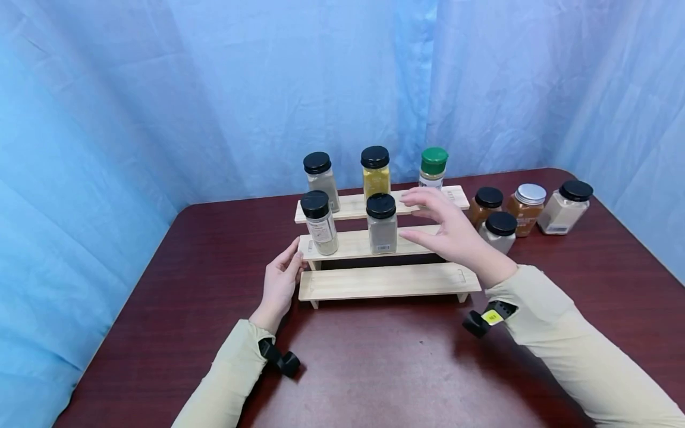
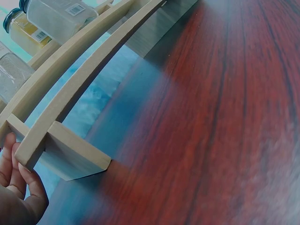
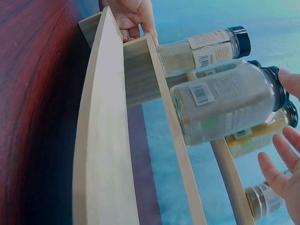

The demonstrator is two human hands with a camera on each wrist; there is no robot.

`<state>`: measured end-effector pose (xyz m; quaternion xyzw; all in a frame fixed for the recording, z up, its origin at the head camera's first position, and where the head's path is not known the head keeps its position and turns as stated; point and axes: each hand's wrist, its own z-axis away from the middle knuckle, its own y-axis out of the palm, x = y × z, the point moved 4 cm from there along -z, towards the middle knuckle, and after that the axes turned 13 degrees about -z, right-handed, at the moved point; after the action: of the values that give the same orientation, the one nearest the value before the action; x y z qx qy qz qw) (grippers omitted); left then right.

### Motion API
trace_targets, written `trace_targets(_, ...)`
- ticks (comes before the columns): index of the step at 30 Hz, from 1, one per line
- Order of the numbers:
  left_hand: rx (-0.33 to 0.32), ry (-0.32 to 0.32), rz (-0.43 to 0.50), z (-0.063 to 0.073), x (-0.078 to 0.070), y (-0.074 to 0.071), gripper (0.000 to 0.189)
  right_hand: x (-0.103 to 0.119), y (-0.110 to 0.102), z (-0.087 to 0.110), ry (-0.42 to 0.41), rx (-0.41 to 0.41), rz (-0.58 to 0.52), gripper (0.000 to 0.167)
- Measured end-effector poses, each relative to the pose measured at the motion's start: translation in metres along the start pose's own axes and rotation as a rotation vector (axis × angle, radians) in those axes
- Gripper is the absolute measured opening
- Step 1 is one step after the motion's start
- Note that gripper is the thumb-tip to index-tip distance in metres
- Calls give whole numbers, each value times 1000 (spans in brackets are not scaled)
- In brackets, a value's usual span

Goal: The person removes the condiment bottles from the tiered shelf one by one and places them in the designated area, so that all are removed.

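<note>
A three-tier wooden rack stands on the table. My left hand grips its left end, fingers and thumb around the side by the middle shelf. On that shelf stand a black-capped jar of grey powder and a labelled black-capped spice bottle. My right hand is just right of the grey jar, its thumb and fingers spread apart with nothing between them. In the right wrist view the thumb is right at the jar's lid. The lowest shelf bears no jars.
The top shelf holds a black-capped grey jar, a yellow spice jar and a green-capped jar. Right of the rack are several more jars, including a silver-lidded brown one and a pale one. Blue curtains surround the table.
</note>
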<state>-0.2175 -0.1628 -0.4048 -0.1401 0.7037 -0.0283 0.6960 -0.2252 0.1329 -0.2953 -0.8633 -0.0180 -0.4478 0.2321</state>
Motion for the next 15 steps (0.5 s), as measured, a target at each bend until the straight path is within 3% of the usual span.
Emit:
trace_targets(7, 14, -3, 1, 0, -1, 0, 43, 1, 10, -12, -4, 22, -3, 49)
trace_targets(15, 7, -9, -6, 0, 0, -1, 42, -1, 20, -17, 51, 54, -11, 51)
